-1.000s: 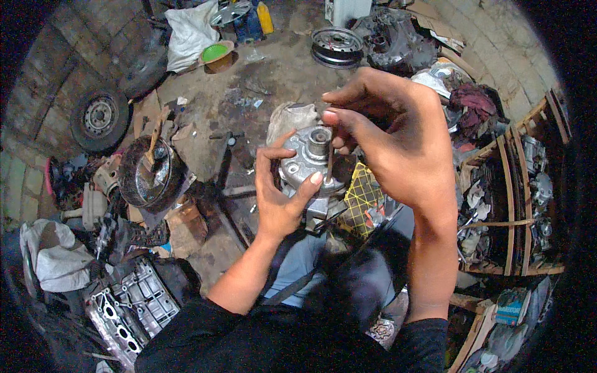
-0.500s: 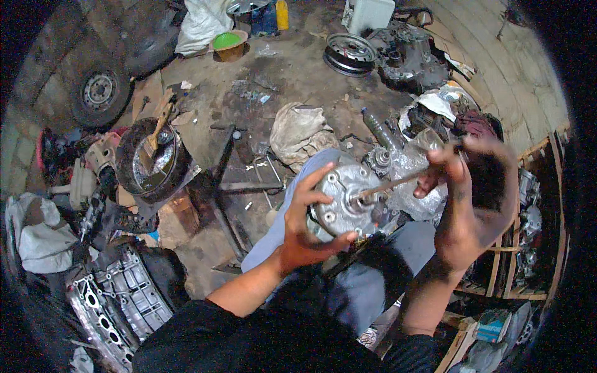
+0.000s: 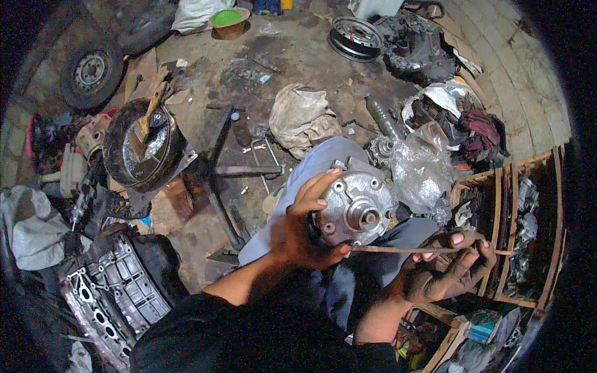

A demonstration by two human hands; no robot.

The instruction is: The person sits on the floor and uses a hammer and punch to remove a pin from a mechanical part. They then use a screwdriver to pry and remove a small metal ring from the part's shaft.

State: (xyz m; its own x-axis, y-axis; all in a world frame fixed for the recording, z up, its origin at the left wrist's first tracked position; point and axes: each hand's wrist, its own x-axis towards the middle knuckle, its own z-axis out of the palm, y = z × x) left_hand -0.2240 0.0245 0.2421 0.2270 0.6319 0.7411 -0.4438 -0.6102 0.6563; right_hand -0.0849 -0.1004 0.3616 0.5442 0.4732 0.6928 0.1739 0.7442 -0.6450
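My left hand point(image 3: 301, 233) is closed around the left side of a round cast-metal housing point(image 3: 349, 200) with bolt holes and a short shaft standing out of its centre. The housing rests above my knees, its shaft side facing up. In my right hand point(image 3: 451, 273) a thin brownish rod point(image 3: 392, 250) is pinched between thumb and fingers. The rod lies almost level, its left tip by the housing's lower edge, close to my left thumb. I cannot tell whether the tip touches the metal. My left palm is hidden behind the housing.
Beyond my knees lie a cloth point(image 3: 301, 121), a plastic bag point(image 3: 423, 168) and a dark bottle point(image 3: 380, 115). A metal stand point(image 3: 214, 171), an oily basin point(image 3: 174, 146) with a brush and an engine block point(image 3: 134, 286) are on the left. A wooden rack point(image 3: 497, 205) stands right.
My right hand has dropped with the rod, whose tip has left the central shaft for the housing's lower edge. The housing's shaft side now faces me more fully.
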